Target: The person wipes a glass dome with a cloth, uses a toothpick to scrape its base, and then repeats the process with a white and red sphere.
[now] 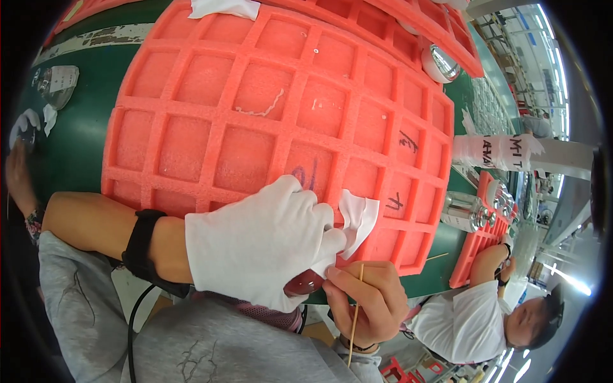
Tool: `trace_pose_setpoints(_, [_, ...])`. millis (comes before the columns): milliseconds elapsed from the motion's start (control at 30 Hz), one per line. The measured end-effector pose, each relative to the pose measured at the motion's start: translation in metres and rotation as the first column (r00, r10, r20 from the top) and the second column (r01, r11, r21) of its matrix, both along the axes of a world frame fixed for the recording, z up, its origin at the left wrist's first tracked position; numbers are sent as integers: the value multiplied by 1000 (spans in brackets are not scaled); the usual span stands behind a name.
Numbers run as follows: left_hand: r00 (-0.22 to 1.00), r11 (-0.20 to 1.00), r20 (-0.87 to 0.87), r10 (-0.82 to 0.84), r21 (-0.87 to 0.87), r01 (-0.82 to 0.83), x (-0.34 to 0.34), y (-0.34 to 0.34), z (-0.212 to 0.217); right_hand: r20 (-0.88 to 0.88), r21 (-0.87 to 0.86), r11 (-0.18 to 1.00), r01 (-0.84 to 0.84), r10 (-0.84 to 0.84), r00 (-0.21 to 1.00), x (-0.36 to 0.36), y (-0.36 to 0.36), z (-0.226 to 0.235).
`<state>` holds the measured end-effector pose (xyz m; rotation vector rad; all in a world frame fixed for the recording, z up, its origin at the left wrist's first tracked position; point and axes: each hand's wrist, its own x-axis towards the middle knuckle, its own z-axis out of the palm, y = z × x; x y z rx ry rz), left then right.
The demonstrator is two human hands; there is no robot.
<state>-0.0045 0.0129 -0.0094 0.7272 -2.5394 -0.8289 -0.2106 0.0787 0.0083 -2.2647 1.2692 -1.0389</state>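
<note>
At the near edge of the orange foam tray (255, 108), the white-gloved left hand (258, 246) closes around a small dark-red rounded piece (305, 283) and a white cloth (357, 217) — the bare right hand (367, 300) pinches a thin wooden stick (356, 316) just beside it.

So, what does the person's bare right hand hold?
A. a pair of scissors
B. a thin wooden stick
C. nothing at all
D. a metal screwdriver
B: the right hand pinches a thin wooden stick between its fingers, just beside the white-gloved left hand, which closes around a small dark red object at the edge of the red foam tray.
</note>
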Motion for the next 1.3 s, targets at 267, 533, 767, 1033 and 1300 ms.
trace_pose_setpoints(267, [996, 1000, 85, 1, 25, -3, -1, -1, 7, -81, 44, 999, -26, 29, 996, -2, -7, 12])
trace_pose_setpoints(533, [999, 1000, 45, 5, 26, -7, 0, -2, 5, -205, 24, 1000, 12, -6, 979, 6, -7, 12])
trace_pose_setpoints(767, [994, 997, 100, -37, 65, 31, 2, -3, 7, 152, 214, 976, -34, 1, 988, 2, -3, -9])
trace_pose_setpoints(1033, [998, 999, 59, -9, 51, 6, 2, -1, 2, 307, 365, 929, -63, -56, 950, 3, 0, -11])
trace_pose_setpoints(1300, [999, 999, 41, 14, 33, -15, 1, -1, 1, 409, 374, 921, -110, -58, 911, -3, 1, -17])
